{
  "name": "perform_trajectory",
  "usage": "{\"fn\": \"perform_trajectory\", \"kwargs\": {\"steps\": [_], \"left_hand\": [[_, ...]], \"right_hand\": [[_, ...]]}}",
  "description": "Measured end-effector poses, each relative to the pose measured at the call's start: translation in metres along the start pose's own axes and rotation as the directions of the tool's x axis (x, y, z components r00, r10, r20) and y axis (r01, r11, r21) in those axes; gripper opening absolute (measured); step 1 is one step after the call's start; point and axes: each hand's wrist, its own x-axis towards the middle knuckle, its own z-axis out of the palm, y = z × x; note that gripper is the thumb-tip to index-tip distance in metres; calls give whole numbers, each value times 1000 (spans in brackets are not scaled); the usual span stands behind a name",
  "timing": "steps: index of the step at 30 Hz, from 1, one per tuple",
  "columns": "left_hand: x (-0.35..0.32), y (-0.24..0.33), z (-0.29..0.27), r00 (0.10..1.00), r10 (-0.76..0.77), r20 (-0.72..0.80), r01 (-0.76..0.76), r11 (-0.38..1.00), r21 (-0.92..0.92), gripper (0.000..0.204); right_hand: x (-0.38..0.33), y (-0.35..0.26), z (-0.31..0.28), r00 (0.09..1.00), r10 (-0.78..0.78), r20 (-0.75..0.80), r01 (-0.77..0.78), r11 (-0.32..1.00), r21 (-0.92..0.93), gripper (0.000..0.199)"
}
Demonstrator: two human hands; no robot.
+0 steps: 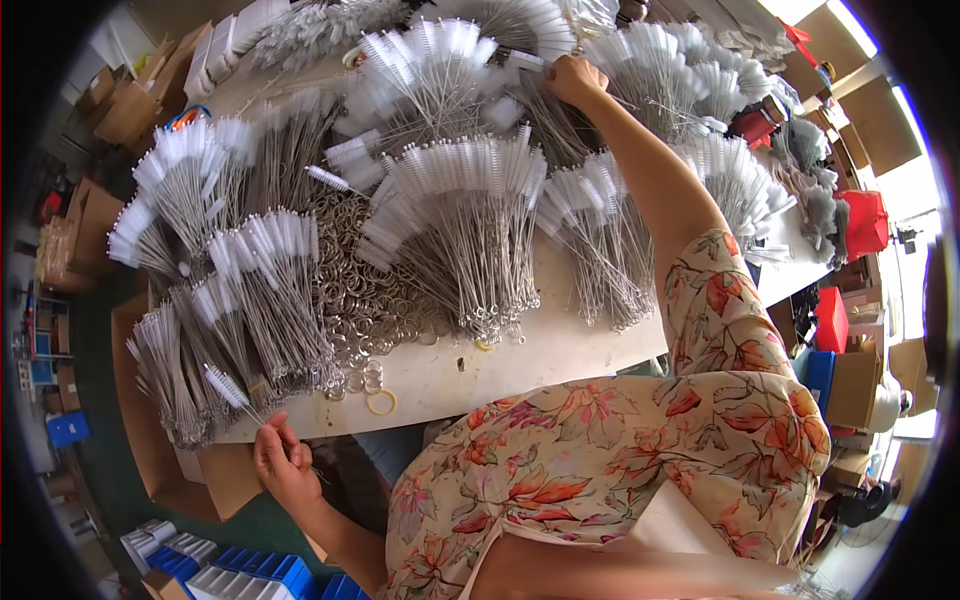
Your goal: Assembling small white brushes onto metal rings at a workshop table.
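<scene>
My left hand [285,462] is at the table's near left edge, its fingers pinched on the thin wire stem of a bottle brush [226,386] with white bristles. That brush points up and to the left, in front of bundles of similar brushes [270,300]. My right arm stretches to the far side of the table. There my right hand [578,80] is closed, fingers curled down beside a white brush head [525,60]; what it grips is hidden. A large fan of brushes [465,220] lies between my hands, beside a heap of metal rings [375,300].
A pale table [480,380] carries several more brush bundles [425,80], some at the right [735,180]. A yellowish ring [381,402] lies near the front edge. An open cardboard box [215,480] stands under the left corner. Blue and white bins [240,570] are on the green floor.
</scene>
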Motion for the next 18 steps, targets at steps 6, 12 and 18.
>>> {"fn": "perform_trajectory", "kwargs": {"steps": [6,12,18], "left_hand": [[-7,-4,10,995,-14,-101,12,1000,-23,27],[3,13,74,975,183,129,-208,953,220,24],[-7,15,180,770,489,411,-571,815,99,22]], "right_hand": [[-11,-10,-39,1000,-12,-9,12,1000,-8,23],[-100,-51,-137,856,-142,-496,498,480,722,28],[-240,-110,-118,757,-584,-294,218,-198,956,29]]}}
